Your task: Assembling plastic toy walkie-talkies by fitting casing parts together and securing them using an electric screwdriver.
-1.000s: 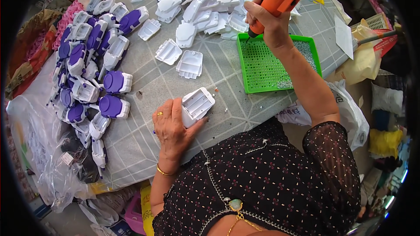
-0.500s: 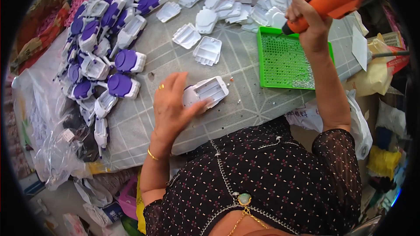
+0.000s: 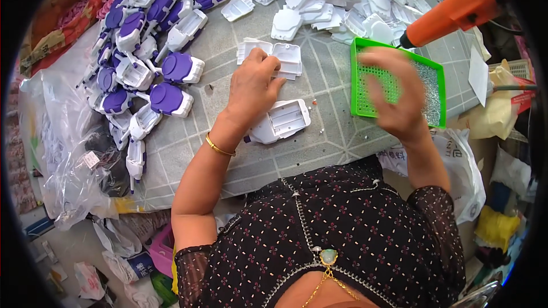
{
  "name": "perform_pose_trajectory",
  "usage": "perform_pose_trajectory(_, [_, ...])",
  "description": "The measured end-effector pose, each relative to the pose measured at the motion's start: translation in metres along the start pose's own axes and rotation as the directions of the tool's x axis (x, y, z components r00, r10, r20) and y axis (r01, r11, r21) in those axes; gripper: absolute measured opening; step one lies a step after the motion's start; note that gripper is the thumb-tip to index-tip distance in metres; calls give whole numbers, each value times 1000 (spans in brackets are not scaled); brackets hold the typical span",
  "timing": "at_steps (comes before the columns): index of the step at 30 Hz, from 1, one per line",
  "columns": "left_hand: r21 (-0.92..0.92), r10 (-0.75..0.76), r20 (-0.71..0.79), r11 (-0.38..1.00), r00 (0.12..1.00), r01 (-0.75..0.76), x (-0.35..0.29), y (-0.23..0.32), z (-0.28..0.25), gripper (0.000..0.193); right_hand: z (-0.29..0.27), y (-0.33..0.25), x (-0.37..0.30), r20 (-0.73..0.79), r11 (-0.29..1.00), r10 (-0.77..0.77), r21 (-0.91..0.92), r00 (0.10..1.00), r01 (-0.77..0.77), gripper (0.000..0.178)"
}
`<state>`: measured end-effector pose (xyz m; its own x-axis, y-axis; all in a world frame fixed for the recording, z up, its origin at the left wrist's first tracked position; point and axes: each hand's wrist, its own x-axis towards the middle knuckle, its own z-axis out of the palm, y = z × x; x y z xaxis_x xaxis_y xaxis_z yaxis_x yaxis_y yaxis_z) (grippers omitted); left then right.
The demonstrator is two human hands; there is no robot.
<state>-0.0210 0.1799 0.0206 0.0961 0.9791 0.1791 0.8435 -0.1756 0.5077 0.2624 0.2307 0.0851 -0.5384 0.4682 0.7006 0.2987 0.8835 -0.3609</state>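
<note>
My left hand point(image 3: 255, 86) is bent over two white plastic covers, its fingers closed at the edge of the left cover point(image 3: 246, 51); the fingertips are partly hidden. The other white cover point(image 3: 289, 57) lies right beside it. Just below that hand, a white plastic housing point(image 3: 282, 122) rests on the table with its open compartment facing up. My right hand point(image 3: 399, 94) is smeared by motion over a green perforated tray point(image 3: 358, 102) holding small silvery screws point(image 3: 431, 88). Apart from that hand, an orange electric screwdriver point(image 3: 451, 14) hangs tilted, tip near the tray's far edge.
Purple-and-white plastic housings point(image 3: 151, 51) are heaped on the left of the table. More white covers point(image 3: 325, 0) are piled at the far side. Clear plastic bags point(image 3: 68, 148) drape the left edge. A white card point(image 3: 478, 77) stands at the right edge.
My right hand has let go of the electric screwdriver and come down over the tray. My left hand has left the housing and moved up to the white covers.
</note>
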Motion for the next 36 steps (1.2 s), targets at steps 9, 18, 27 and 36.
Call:
perform_pose_trajectory(9, [-267,62,-156,958,986,-102,-8,6,-2,16,90,31,60,473,990,40,104,880,-101,28])
perform_pose_trajectory(18, [1,72,-151,997,986,-73,-99,21,-29,85,75,-13,11,219,877,-37,475,975,-73,31])
perform_pose_trajectory(27, [-87,12,-177,996,984,-27,-104,9,-9,76,68,-31,-8,568,976,-128,218,813,2,51])
perform_pose_trajectory(36, [-108,46,-220,992,974,-71,-106,3,-5,78,69,-22,3,698,985,-103,170,709,-24,62])
